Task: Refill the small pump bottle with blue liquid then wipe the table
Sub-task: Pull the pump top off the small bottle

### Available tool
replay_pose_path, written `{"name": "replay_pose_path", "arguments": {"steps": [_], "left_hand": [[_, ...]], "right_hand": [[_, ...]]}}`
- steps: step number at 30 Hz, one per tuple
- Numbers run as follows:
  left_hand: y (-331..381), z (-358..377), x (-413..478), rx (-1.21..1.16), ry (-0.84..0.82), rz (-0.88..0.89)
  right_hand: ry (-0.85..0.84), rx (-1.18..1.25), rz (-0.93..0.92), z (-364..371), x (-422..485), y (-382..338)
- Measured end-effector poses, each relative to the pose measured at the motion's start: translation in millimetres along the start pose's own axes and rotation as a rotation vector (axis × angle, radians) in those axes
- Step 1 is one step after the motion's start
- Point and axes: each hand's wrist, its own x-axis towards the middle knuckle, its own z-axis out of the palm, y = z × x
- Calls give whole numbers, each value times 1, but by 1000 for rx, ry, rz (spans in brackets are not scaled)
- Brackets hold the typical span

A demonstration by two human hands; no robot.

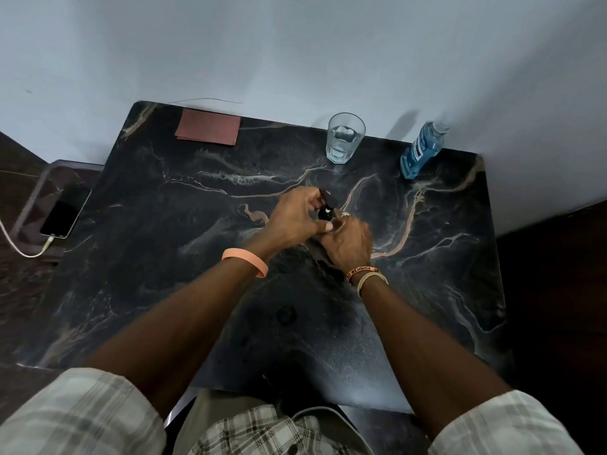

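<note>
- Head view: at mid-counter [197, 290], the left hand [292, 218] pinches the small pump bottle's [326, 214] black top; the right hand [349, 239] grips its body.
- Judged early: the blue liquid bottle [418, 152] and folded cloth [208, 126] stand untouched, so refilling and wiping remain.

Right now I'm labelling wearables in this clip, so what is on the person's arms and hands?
The left wrist carries a plain peach-orange band. The right wrist has an orange printed thread band beside a cream cord, and a finger bears a silver ring. Pale plaid sleeves are rolled up above bare forearms.
</note>
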Motion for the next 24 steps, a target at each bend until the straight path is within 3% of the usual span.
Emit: {"name": "replay_pose_path", "arguments": {"steps": [4,8,11,15,20,24], "left_hand": [[1,-1,2,-100,-20,-34],[4,1,4,-44,-50,-32],[2,2,7,-186,-57,-89],[5,2,9,-103,-25,-71],[4,-3,9,-109,-106,-8],[11,-4,7,-46,-50,15]], "right_hand": [[-6,9,-3,-1,1,0],[16,16,-21,-1,0,2],[9,40,-29,-1,0,2],[17,33,-47,0,1,5],[26,29,-14,4,4,9],[31,17,-46,7,4,11]]}}
